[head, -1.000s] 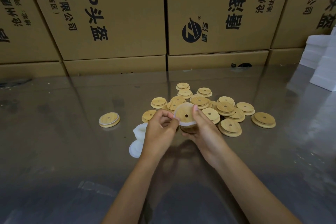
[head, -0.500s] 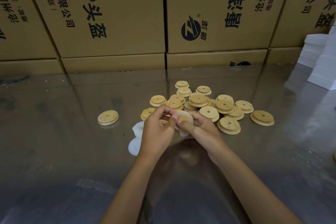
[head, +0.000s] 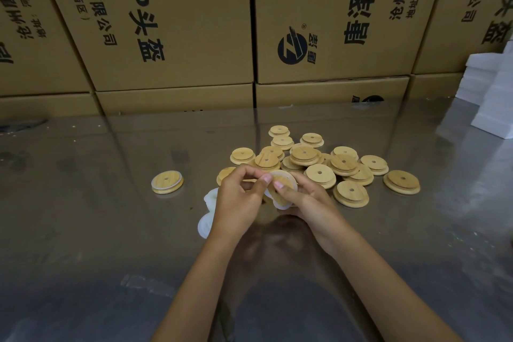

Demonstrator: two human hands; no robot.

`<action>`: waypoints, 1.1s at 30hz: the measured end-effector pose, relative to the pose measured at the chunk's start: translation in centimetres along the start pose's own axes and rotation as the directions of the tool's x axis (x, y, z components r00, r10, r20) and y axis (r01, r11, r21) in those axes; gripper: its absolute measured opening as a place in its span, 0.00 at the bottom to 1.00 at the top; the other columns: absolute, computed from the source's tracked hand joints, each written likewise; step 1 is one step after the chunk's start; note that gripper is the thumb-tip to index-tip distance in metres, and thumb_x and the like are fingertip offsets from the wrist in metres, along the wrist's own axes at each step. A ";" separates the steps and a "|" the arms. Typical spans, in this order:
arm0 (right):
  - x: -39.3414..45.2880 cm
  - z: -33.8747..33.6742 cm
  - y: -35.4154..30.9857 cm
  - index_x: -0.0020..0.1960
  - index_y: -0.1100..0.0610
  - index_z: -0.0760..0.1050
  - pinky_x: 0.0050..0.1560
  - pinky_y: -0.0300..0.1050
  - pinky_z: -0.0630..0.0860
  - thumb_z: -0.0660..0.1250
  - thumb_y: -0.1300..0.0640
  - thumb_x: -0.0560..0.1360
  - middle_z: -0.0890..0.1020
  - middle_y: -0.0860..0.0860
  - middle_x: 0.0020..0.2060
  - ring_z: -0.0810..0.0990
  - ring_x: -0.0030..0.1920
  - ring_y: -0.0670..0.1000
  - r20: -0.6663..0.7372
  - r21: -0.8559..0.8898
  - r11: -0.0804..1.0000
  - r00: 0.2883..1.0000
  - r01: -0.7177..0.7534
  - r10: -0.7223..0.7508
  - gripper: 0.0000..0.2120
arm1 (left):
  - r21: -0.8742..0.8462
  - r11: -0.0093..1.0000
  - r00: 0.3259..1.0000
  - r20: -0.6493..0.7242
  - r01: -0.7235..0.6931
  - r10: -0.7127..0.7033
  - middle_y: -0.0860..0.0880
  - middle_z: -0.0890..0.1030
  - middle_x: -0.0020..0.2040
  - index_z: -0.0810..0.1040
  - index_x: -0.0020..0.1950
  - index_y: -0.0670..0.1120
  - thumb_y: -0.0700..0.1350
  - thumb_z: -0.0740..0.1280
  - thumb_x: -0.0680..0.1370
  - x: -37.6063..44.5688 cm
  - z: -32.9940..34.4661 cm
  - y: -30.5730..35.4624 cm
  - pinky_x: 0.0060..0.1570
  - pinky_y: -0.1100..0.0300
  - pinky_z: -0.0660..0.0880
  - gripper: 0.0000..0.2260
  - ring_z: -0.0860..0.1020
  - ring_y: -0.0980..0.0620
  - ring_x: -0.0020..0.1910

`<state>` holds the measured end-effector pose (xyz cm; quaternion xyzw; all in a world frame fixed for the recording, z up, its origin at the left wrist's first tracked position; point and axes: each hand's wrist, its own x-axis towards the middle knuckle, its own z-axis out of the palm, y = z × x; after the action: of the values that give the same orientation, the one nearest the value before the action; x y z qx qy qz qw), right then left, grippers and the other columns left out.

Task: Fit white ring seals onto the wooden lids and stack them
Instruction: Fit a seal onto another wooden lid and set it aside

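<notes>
Both hands are working one wooden lid (head: 283,181) just above the shiny table (head: 83,230), near side of the loose lid pile (head: 319,164). Left hand (head: 238,200) and right hand (head: 308,200) are both pinching it, with a white ring seal (head: 280,203) sitting partway around its edge. One finished lid (head: 167,182) is lying off to the left, and spare seals (head: 208,219) are peeking out behind the left wrist.

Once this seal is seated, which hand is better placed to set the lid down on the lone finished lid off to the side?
Left, probably. The finished lid lies on the left hand side, with bare table between; the right hand would need to cross over. Both hands currently grip the lid being sealed.
</notes>
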<state>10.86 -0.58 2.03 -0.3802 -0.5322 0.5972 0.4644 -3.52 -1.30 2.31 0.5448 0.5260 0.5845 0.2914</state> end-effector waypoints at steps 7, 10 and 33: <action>-0.1 0.0 -0.2 0.58 0.54 0.82 0.56 0.50 0.79 0.70 0.56 0.78 0.85 0.56 0.55 0.82 0.59 0.57 0.017 0.010 1.000 1.000 -0.002 0.002 0.10 | -0.063 0.996 0.998 0.025 0.066 -0.064 0.56 0.83 0.36 0.79 0.40 0.46 0.41 0.71 0.76 0.5 -0.5 -0.5 0.36 0.63 0.76 0.05 0.81 0.58 0.35; -0.2 0.0 -0.4 0.58 0.55 0.82 0.53 0.46 0.78 0.69 0.56 0.78 0.84 0.57 0.55 0.81 0.59 0.58 0.013 0.013 1.000 1.000 -0.014 0.014 0.10 | -0.086 0.993 0.997 0.044 0.075 -0.071 0.56 0.84 0.36 0.79 0.42 0.44 0.40 0.71 0.76 0.6 -0.6 -0.5 0.33 0.68 0.75 0.04 0.81 0.60 0.34; -0.2 0.0 -0.6 0.57 0.53 0.83 0.49 0.45 0.78 0.67 0.51 0.79 0.85 0.56 0.54 0.83 0.51 0.51 -0.012 0.041 0.995 0.996 -0.093 0.094 0.11 | 0.170 0.980 0.979 0.191 -0.102 0.069 0.59 0.69 0.32 0.67 0.42 0.42 0.43 0.58 0.83 -1.0 0.2 0.0 0.37 0.63 0.66 0.11 0.66 0.58 0.34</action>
<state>11.02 -0.76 2.58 -0.3995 -0.4982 0.6262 0.4473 -3.15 -2.13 1.97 0.6425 0.5232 0.4942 0.2632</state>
